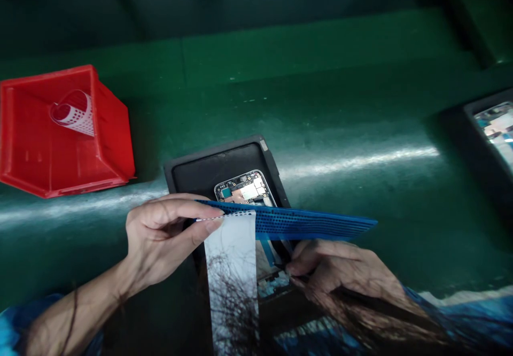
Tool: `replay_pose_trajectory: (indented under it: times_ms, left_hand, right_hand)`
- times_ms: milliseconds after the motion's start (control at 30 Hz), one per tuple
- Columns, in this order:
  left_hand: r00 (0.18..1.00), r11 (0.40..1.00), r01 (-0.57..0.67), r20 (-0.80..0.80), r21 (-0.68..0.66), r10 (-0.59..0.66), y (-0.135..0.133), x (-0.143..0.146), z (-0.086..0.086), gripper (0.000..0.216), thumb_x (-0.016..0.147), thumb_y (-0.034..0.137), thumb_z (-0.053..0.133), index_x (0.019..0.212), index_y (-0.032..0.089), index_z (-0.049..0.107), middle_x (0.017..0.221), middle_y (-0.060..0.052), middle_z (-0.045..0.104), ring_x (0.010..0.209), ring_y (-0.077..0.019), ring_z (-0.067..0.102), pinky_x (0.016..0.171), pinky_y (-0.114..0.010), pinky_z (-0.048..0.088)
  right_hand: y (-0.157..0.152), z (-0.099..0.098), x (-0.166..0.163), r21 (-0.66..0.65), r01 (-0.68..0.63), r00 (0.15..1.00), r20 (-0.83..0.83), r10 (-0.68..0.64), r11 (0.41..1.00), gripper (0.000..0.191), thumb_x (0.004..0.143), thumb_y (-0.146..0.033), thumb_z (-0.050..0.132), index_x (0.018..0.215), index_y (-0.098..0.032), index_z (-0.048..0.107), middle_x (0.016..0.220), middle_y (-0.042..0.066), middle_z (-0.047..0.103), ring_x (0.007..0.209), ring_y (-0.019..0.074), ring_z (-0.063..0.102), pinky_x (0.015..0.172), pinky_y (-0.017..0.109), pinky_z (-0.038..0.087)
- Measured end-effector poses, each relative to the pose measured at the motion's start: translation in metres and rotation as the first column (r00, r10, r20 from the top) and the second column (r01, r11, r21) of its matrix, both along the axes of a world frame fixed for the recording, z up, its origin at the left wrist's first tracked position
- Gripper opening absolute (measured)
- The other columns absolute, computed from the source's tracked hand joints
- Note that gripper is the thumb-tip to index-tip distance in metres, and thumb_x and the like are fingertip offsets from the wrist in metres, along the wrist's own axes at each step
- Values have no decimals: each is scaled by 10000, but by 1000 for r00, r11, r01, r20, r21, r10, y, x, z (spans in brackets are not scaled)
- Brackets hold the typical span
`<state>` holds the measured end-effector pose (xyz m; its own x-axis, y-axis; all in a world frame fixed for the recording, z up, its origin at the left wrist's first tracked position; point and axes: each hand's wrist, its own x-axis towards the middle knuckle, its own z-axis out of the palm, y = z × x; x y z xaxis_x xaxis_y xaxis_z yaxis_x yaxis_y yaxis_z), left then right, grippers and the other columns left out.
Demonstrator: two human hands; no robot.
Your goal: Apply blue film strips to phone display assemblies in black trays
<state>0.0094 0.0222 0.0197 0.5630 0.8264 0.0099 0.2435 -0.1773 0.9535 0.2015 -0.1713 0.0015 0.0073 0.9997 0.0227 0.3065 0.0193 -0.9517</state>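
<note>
A blue-and-white perforated film strip [296, 223] is pinched narrowly between thumb and fingers of the left hand [164, 241], above a smartphone's exposed circuit board [240, 189] seated in a black tray [216, 158]. The right hand [340, 270] grips a thin dark tool [292, 274] beneath the strip. A red plastic bin [108, 147] holding a curled film scrap [74, 113] and a second black tray [473, 107] stand on the green workbench [320, 94].

2 hands [162, 241] [340, 270], 1 red bin [114, 131], 2 blk trays [218, 166] [468, 131], 2 phones [244, 189] [497, 131], 2 perf. strips [76, 113] [296, 222].
</note>
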Motion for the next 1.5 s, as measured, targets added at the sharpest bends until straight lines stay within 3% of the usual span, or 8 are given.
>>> replay_pose_trajectory:
  times_ms: [200, 400, 600, 867, 1167, 1500]
  left_hand:
    - [1000, 1000, 5, -6, 9, -5, 0, 0, 1, 137, 602, 217, 720, 684, 321, 682, 723, 158, 691, 576, -19, 632, 529, -49, 508]
    - [1000, 1000, 12, -4, 10, -12, 0, -1, 0, 147, 606, 213, 719, 688, 329, 679, 741, 169, 688, 582, -15, 633, 538, -43, 517]
    - [1000, 1000, 9, 10, 2, -9, -1, 2, 1, 168, 604, 181, 717, 686, 322, 681, 733, 172, 693, 596, -9, 635, 563, -17, 511]
    - [999, 999, 36, -28, 9, -36, 0, -2, 1, 146, 615, 206, 714, 699, 320, 682, 745, 161, 696, 607, -27, 644, 571, -45, 525]
    - [999, 999, 42, -12, 11, -42, 1, -1, 1, 149, 616, 198, 718, 705, 313, 684, 759, 163, 694, 608, -14, 643, 578, -20, 518]
    - [998, 998, 58, -14, 27, -57, 3, 0, 2, 118, 611, 216, 719, 693, 297, 692, 741, 134, 704, 582, -27, 652, 558, -35, 525]
  right_hand:
    - [0, -2, -2, -1, 48, 995, -84, -48, 999, 165, 892, -155, 634, 829, -304, 598, 838, 7, 722, 723, 153, 741, 665, 203, 611]
    - [3, 2, -3, -17, 18, 1000, -16, -18, 1000, 176, 975, -262, 566, 799, -275, 574, 831, 4, 714, 689, 113, 730, 641, 149, 579]
    - [0, 0, -3, -49, 6, 999, -32, -7, 999, 199, 880, -101, 606, 818, -283, 554, 857, -14, 696, 755, 106, 725, 695, 146, 571]
    - [-7, -5, -4, -121, 6, 993, -119, -20, 993, 186, 865, -121, 640, 830, -293, 579, 833, -12, 697, 697, 142, 718, 683, 199, 605]
    - [7, 4, -4, -46, 45, 995, -85, -48, 998, 178, 872, -135, 642, 786, -277, 575, 826, -22, 700, 710, 104, 715, 653, 148, 572]
    - [2, 0, -3, -49, 7, 997, -72, -10, 999, 233, 836, -60, 631, 807, -275, 546, 832, -28, 695, 737, 87, 721, 674, 126, 568]
